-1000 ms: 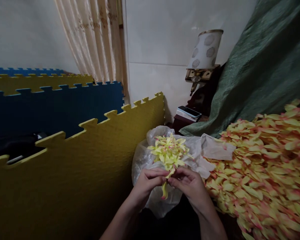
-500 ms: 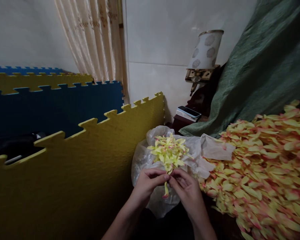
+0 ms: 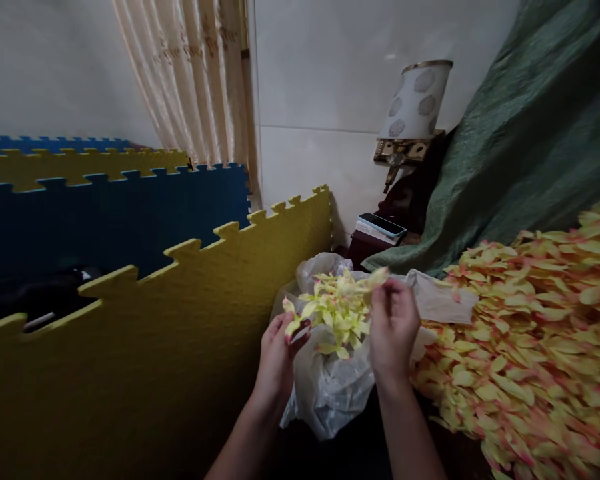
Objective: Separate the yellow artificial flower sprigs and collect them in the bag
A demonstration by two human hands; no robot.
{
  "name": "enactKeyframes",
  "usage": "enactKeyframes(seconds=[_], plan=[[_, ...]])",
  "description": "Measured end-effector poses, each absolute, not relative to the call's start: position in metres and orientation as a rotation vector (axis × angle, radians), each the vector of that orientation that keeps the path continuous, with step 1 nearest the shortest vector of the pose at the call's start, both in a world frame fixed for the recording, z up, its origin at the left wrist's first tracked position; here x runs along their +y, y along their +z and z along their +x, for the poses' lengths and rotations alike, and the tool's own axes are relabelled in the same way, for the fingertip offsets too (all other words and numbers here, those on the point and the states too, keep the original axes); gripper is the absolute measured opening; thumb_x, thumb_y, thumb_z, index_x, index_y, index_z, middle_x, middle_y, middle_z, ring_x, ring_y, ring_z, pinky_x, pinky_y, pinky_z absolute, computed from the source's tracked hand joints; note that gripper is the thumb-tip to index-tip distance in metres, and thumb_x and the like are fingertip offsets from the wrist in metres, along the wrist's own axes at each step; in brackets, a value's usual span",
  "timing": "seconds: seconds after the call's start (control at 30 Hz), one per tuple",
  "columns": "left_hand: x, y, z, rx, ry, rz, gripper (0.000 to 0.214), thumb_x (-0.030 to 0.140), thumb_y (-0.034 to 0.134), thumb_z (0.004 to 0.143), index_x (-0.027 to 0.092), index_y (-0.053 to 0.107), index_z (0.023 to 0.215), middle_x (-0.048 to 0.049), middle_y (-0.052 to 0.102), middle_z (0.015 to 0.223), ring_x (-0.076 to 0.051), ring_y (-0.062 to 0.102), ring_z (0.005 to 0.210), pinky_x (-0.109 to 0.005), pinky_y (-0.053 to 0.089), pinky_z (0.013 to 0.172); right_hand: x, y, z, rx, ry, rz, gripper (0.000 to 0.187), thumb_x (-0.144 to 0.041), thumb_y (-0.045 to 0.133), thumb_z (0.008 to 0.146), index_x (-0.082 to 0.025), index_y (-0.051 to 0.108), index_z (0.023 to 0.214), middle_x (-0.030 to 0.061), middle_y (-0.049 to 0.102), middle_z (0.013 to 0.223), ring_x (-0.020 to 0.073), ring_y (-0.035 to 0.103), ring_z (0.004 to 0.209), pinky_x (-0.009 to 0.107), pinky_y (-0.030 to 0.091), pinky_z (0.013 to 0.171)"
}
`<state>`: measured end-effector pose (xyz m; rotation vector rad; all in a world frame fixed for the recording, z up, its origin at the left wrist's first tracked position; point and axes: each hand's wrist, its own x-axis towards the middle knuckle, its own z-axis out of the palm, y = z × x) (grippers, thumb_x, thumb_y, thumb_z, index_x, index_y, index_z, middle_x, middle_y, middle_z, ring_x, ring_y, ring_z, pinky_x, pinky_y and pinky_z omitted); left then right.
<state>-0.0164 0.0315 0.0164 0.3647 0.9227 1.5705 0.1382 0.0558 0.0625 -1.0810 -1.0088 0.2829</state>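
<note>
Between the fingers of my left hand (image 3: 279, 350) is a yellow artificial petal piece (image 3: 293, 323) with pink tips. My right hand (image 3: 394, 327) is raised to the right, its fingers closed on another yellow petal piece (image 3: 375, 279), which is blurred. Between and beyond the hands, a small heap of yellow-green petal pieces (image 3: 341, 307) lies on a clear plastic bag (image 3: 330, 393). To the right spreads a large pile of yellow and pink petal pieces (image 3: 530, 347).
Yellow interlocking foam mats (image 3: 220, 293) stand upright on the left, with blue mats (image 3: 105, 227) behind. A phone (image 3: 383, 224) rests on a box on a dark ledge. Green cloth (image 3: 500, 153) hangs at right, near a wall lamp (image 3: 420, 100).
My hands have moved apart from where they met over the bag. Each now holds a separate petal piece, the right one raised higher. The view has shifted slightly left.
</note>
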Motion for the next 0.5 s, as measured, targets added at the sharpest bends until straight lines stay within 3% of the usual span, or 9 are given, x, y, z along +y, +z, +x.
enactKeyframes(seconds=[0.1,0.2,0.27,0.37,0.43,0.5], plan=[[0.031,0.009,-0.018,0.977,1.585,0.314,0.029,0.035,0.084,0.057,0.015,0.066,0.069,-0.0020,0.068,0.072,-0.014,0.065,0.066,-0.026,0.054,0.064,0.096,0.075,0.156,-1.096,0.016,-1.186,0.022,-0.039,0.053,0.087,-0.018,0.059,0.092,0.0060,0.062,0.090,0.0205,0.059,0.085,0.035,0.047,0.080],[0.031,0.007,-0.017,1.006,1.525,0.368,0.033,0.036,0.087,0.053,0.014,0.069,0.069,-0.0058,0.072,0.082,-0.015,0.064,0.065,-0.028,0.055,0.063,0.120,0.075,0.167,-1.324,0.098,-1.234,0.019,-0.037,0.069,0.071,-0.019,0.065,0.077,0.0057,0.067,0.082,0.0234,0.061,0.082,0.040,0.048,0.082],[0.031,0.010,-0.015,1.035,1.530,0.434,0.036,0.037,0.087,0.052,0.013,0.073,0.075,-0.0077,0.073,0.084,-0.015,0.065,0.066,-0.026,0.054,0.061,0.116,0.069,0.164,-1.391,0.156,-1.248,0.023,-0.036,0.075,0.063,-0.019,0.067,0.077,0.0066,0.068,0.083,0.0251,0.062,0.081,0.043,0.049,0.083],[0.028,0.017,-0.009,1.064,1.549,0.564,0.039,0.039,0.086,0.058,0.015,0.078,0.089,-0.0093,0.076,0.085,-0.018,0.066,0.070,-0.025,0.051,0.059,0.080,0.060,0.151,-1.403,0.186,-1.243,0.020,-0.036,0.070,0.073,-0.019,0.067,0.082,0.0075,0.068,0.087,0.0236,0.062,0.083,0.041,0.051,0.081],[0.022,0.022,-0.007,1.019,1.496,0.701,0.034,0.039,0.084,0.062,0.017,0.080,0.088,-0.0105,0.077,0.088,-0.022,0.067,0.075,-0.028,0.052,0.063,0.047,0.055,0.141,-1.461,0.482,-1.146,0.019,-0.038,0.069,0.077,-0.020,0.066,0.076,0.0028,0.066,0.074,0.0185,0.063,0.068,0.032,0.054,0.067],[0.015,0.028,-0.007,0.922,1.385,0.887,0.026,0.038,0.082,0.066,0.019,0.081,0.083,-0.0117,0.077,0.089,-0.026,0.068,0.083,-0.032,0.052,0.071,0.018,0.050,0.136,-1.482,0.850,-1.069,0.017,-0.035,0.075,0.074,-0.020,0.068,0.077,0.0019,0.067,0.075,0.0175,0.065,0.069,0.028,0.055,0.065]])
